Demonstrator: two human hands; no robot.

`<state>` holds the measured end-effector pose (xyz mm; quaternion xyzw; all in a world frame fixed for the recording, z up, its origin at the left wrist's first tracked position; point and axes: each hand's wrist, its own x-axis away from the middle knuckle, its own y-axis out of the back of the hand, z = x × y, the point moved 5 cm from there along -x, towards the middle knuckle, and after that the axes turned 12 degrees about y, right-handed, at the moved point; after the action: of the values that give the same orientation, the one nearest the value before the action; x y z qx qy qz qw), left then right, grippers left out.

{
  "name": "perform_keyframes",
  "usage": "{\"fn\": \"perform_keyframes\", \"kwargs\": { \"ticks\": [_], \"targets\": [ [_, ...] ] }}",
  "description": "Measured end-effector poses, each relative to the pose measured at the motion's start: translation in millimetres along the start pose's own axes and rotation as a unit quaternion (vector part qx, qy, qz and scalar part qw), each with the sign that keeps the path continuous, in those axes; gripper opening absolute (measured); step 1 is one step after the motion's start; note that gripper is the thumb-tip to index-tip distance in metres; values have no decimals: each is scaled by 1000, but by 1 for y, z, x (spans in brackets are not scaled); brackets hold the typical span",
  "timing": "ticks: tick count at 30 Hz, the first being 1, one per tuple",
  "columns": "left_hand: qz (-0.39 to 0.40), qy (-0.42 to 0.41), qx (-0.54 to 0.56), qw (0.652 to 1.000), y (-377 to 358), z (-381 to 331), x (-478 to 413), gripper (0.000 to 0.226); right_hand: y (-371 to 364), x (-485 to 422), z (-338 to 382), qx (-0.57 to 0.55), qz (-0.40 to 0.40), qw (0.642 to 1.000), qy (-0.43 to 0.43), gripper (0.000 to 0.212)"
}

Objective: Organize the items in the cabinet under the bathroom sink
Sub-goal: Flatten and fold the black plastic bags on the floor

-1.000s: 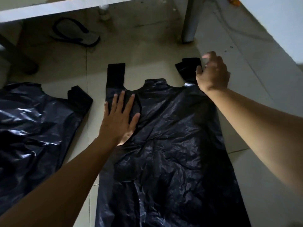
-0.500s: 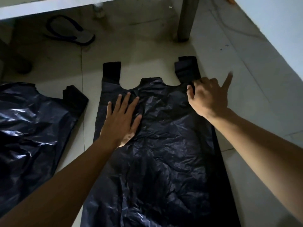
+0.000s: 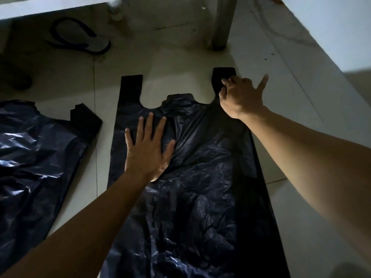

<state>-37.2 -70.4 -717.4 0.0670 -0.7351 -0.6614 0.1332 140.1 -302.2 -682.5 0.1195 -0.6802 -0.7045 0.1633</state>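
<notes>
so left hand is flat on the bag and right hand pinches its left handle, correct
Not quite. In the head view the right hand pinches the right handle, not the left handle, which lies untouched. The left hand does lie flat on the bag.

This is a dim, plain room in a home, seen at floor level, and probably a bathroom or wash area. The floor point(image 3: 180, 63) has large pale tiles with dark grout lines. A flip-flop point(image 3: 80, 37) lies under a white slab point(image 3: 50, 7) carried on a grey metal leg point(image 3: 221, 23). A pale wall point(image 3: 331, 27) closes the right side. A black plastic carrier bag point(image 3: 200, 197) and a second black bag point(image 3: 30, 157) lie spread on the tiles.
</notes>
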Motion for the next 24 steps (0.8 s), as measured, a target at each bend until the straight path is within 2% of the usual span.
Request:
{"fn": "perform_keyframes", "kwargs": {
  "ticks": [4, 8, 11, 14, 16, 19, 22, 24],
  "targets": [
    [5, 7, 23, 1000, 6, -2, -1, 69, -5, 13, 5, -17, -20, 1000, -14, 58],
    [-1, 71, 50, 996, 12, 0, 7, 70, 5, 65, 27, -14, -126, 989, 75, 58],
    [19, 70, 38, 997, 8, 3, 6, 74, -14, 99, 29, 2, -59, 989, 133, 64],
    [35, 62, 35, 997, 11, 4, 3, 74, -33, 120, 7, 31, 9, 997, 76, 74],
    [30, 64, 35, 997, 19, 4, 6, 73, -24, 132, 6, 39, -9, 998, 53, 74],
    [16, 58, 48, 997, 29, 6, 26, 72, 0, 149, 38, 2, -76, 993, 91, 69],
    [53, 38, 28, 997, 19, 17, 48, 74, -8, 167, 71, -29, -35, 990, 131, 72],
    [65, 37, 24, 997, 10, 31, 52, 73, -28, 179, 70, -32, 7, 992, 124, 74]
  ]
}}
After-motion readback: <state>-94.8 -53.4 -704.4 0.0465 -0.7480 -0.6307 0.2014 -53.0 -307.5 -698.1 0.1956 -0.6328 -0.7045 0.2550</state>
